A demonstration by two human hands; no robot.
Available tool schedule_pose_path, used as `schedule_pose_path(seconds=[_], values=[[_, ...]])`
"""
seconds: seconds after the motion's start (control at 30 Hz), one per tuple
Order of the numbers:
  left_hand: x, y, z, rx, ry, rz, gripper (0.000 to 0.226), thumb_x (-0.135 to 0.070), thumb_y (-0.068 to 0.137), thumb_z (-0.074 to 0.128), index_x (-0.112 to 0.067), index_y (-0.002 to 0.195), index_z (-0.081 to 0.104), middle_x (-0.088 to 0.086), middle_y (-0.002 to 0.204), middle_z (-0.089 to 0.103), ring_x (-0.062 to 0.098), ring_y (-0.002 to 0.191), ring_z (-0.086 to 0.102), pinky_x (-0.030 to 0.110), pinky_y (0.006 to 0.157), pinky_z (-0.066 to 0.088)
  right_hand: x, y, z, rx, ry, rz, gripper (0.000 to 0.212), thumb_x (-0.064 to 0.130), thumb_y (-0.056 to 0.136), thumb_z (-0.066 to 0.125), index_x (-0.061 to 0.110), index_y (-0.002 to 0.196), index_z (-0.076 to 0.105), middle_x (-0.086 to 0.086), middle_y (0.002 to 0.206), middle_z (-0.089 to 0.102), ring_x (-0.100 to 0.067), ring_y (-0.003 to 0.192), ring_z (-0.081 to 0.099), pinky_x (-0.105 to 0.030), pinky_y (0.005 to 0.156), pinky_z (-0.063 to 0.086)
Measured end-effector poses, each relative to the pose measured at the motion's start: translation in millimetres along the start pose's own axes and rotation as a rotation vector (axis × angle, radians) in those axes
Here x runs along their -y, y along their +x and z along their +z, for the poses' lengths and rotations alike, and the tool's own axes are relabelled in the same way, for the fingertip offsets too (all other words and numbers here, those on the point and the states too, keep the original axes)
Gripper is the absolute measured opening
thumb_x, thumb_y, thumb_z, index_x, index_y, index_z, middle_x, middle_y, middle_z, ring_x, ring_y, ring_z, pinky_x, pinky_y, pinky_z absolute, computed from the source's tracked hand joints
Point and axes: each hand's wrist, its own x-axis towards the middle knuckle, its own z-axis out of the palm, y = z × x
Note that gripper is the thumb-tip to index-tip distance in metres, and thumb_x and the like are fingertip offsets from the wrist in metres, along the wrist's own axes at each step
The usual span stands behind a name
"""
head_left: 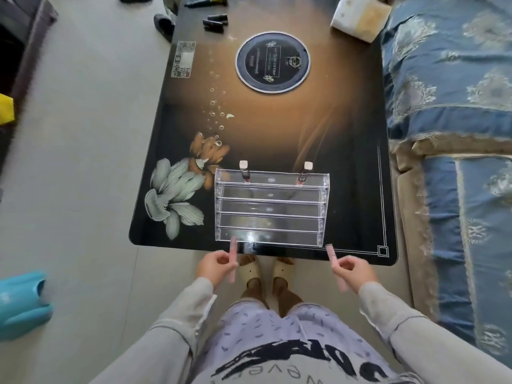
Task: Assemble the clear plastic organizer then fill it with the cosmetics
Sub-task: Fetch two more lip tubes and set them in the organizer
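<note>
The clear tiered plastic organizer (270, 209) stands at the near edge of the black table (346, 128). Two lip gloss tubes with white caps stand in its back row, one at the left (245, 170) and one at the right (304, 173). My left hand (214, 266) grips a pink tube (233, 259) just in front of the organizer's left corner. My right hand (353, 270) grips another pink tube (335, 266) by the organizer's right corner. Several black cosmetics (215, 22) lie at the table's far end.
A round black hotplate (273, 62) is set into the table's middle. A white and tan box (360, 16) sits at the far right corner. A blue patterned sofa (454, 106) runs along the right. A turquoise object (20, 306) lies on the floor at left.
</note>
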Motion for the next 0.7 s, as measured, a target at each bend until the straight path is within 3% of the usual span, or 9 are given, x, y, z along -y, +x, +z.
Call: schedule_pose_path(seconds=[0.1, 0.17, 0.23, 0.3, 0.4, 0.5, 0.63, 0.7], values=[[-24, 13, -9, -0.053, -0.048, 0.096, 0.011, -0.011, 0.079, 0.068, -0.006, 0.088, 0.07, 0.001, 0.08, 0.064, 0.014, 0.077, 0.055, 0.022, 0.072, 0.039, 27, 2, 0, 0.006, 0.033, -0.074, 0.016, 0.01, 0.082, 0.064, 0.016, 0.069, 0.057, -0.008, 0.079, 0.063, -0.02, 0.064, 0.054, -0.02, 0.056, 0.046], [-42, 23, -15, -0.102, -0.062, 0.164, 0.005, -0.016, 0.081, 0.067, -0.012, 0.083, 0.069, -0.001, 0.078, 0.064, 0.014, 0.077, 0.057, 0.027, 0.074, 0.045, 49, 4, -1, 0.004, 0.094, -0.141, 0.019, 0.004, 0.08, 0.062, 0.016, 0.068, 0.055, -0.01, 0.079, 0.065, -0.021, 0.069, 0.057, -0.026, 0.064, 0.053], [-56, 33, -20, -0.135, -0.111, 0.223, 0.008, -0.017, 0.082, 0.066, -0.011, 0.086, 0.067, -0.001, 0.081, 0.064, 0.014, 0.079, 0.058, 0.029, 0.078, 0.049, 72, 5, -1, -0.013, 0.145, -0.22, 0.024, 0.002, 0.076, 0.062, 0.02, 0.062, 0.053, -0.005, 0.072, 0.07, -0.016, 0.065, 0.059, -0.022, 0.062, 0.054], [-69, 42, -23, -0.19, -0.167, 0.279, 0.013, -0.019, 0.082, 0.066, -0.009, 0.09, 0.067, -0.001, 0.082, 0.064, 0.012, 0.076, 0.059, 0.022, 0.075, 0.048, 93, 7, -2, -0.057, 0.154, -0.304, 0.028, 0.005, 0.072, 0.067, 0.024, 0.057, 0.054, 0.009, 0.062, 0.068, -0.007, 0.06, 0.058, -0.013, 0.059, 0.049], [-84, 53, -26, -0.306, -0.226, 0.335, 0.02, -0.031, 0.083, 0.064, -0.012, 0.085, 0.07, -0.003, 0.075, 0.065, 0.001, 0.066, 0.058, 0.003, 0.063, 0.041, 117, 13, 1, -0.14, 0.179, -0.405, 0.018, 0.012, 0.074, 0.071, 0.022, 0.064, 0.06, 0.013, 0.066, 0.064, -0.002, 0.067, 0.059, -0.006, 0.064, 0.047], [-92, 62, -26, -0.321, -0.276, 0.353, 0.013, -0.021, 0.077, 0.072, -0.009, 0.083, 0.071, 0.001, 0.078, 0.069, 0.005, 0.067, 0.06, 0.009, 0.071, 0.047, 130, 21, 6, -0.218, 0.163, -0.482, 0.007, 0.013, 0.082, 0.065, 0.016, 0.076, 0.062, 0.01, 0.074, 0.065, -0.005, 0.074, 0.059, -0.013, 0.073, 0.047], [-96, 65, -23, -0.333, -0.279, 0.379, 0.009, -0.012, 0.075, 0.073, -0.007, 0.083, 0.073, 0.001, 0.082, 0.069, -0.005, 0.069, 0.058, -0.009, 0.062, 0.039, 133, 30, 12, -0.218, 0.024, -0.536, 0.01, 0.01, 0.087, 0.061, 0.005, 0.094, 0.065, -0.009, 0.1, 0.07, -0.019, 0.091, 0.064, -0.027, 0.09, 0.052], [-97, 68, -22, -0.338, -0.266, 0.374, 0.01, -0.012, 0.077, 0.072, -0.006, 0.085, 0.072, -0.001, 0.081, 0.067, 0.001, 0.069, 0.058, -0.01, 0.061, 0.038, 133, 32, 14, -0.205, -0.023, -0.541, 0.012, 0.007, 0.087, 0.06, 0.004, 0.097, 0.065, -0.012, 0.104, 0.069, -0.025, 0.098, 0.065, -0.036, 0.096, 0.051]])
